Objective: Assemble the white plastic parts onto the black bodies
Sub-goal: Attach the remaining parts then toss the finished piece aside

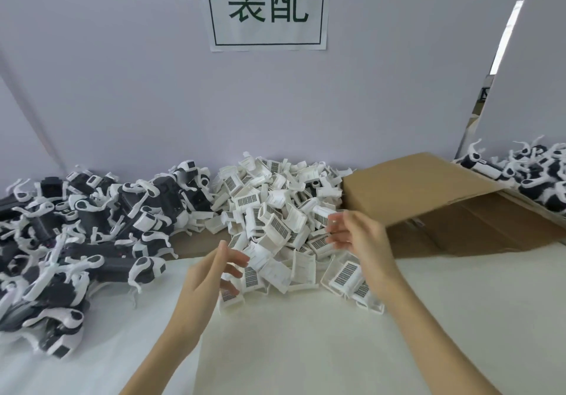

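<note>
A heap of white plastic parts (275, 210) with grey grid labels lies in the middle of the table against the back wall. To its left sprawls a pile of black bodies (76, 226) with white clips on them. My left hand (211, 272) hovers at the heap's front left edge, fingers apart and holding nothing. At the heap's right side my right hand (358, 235) is raised with its fingers spread, also holding nothing. Both hands are slightly blurred.
A brown cardboard box (428, 198) lies on its side at the right, its flap open. Behind it sits another pile of black-and-white pieces (533, 174). A paper sign (266, 8) hangs on the back wall. White cloth (306, 348) covers the table.
</note>
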Demonstrator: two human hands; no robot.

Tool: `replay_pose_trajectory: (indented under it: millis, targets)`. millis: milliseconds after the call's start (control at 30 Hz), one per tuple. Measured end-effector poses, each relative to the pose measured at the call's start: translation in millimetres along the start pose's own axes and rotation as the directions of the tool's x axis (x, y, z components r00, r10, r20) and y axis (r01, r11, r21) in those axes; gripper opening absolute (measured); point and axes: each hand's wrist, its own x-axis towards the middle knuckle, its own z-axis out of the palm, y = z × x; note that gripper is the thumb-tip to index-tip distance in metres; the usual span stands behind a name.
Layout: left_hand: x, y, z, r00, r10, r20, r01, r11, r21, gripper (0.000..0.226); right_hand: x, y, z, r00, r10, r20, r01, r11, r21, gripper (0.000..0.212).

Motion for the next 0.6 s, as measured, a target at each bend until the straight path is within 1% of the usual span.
replay_pose_trajectory:
  millis: [67,100,133,167,200,233,267,300,367,433,533,567,600]
  targets:
    - [-1,-1,4,0.999,0.020,-0.026,-0.017,0.992,0.124,0.046,-19,16,11,0.992,-0.119,0.049,0.126,0.978,-0.165,0.030]
    - [-1,-3,5,0.998,0.054,-0.042,-0.044,0.976,0.214,0.037,-26,22,16,0.980,-0.179,0.090,0.196,0.947,-0.256,0.030]
    - [-2,-5,6,0.992,0.113,-0.058,-0.088,0.942,0.325,0.026,-31,28,19,0.966,-0.224,0.131,0.256,0.908,-0.333,0.029]
    - [-2,-8,4,0.976,0.206,-0.072,-0.150,0.873,0.464,0.015,-36,31,22,0.950,-0.261,0.170,0.308,0.869,-0.388,0.027]
    - [0,-12,0,0.946,0.318,-0.069,-0.208,0.755,0.622,0.007,-39,34,24,0.932,-0.297,0.208,0.360,0.824,-0.437,0.024]
    - [2,-16,-5,0.912,0.409,-0.040,-0.232,0.593,0.771,0.007,-42,37,26,0.910,-0.330,0.253,0.414,0.768,-0.489,0.021]
    - [6,-22,-11,0.887,0.462,-0.011,-0.211,0.427,0.879,0.017,-43,39,28,0.887,-0.350,0.301,0.461,0.707,-0.536,0.019]
    - [12,-27,-19,0.881,0.473,-0.012,-0.148,0.299,0.943,0.027,-45,41,31,0.867,-0.362,0.342,0.498,0.656,-0.567,0.018]
    - [27,-30,-33,0.897,0.434,-0.080,0.026,0.129,0.991,0.041,-46,44,34,0.846,-0.375,0.380,0.534,0.619,-0.576,0.017]
    - [45,-28,-48,0.926,0.354,-0.129,0.141,-0.007,0.990,0.050,-45,45,35,0.841,-0.374,0.391,0.540,0.616,-0.573,0.016]
    - [69,-24,-69,0.956,0.239,-0.168,0.213,-0.174,0.962,0.059,-44,47,35,0.841,-0.361,0.402,0.539,0.612,-0.579,0.016]
    - [76,-25,-75,0.961,0.219,-0.170,0.215,-0.200,0.956,0.060,-44,48,34,0.844,-0.357,0.401,0.536,0.615,-0.579,0.015]
    - [81,-28,-79,0.966,0.197,-0.166,0.205,-0.203,0.957,0.061,-44,48,34,0.846,-0.353,0.399,0.531,0.619,-0.579,0.015]
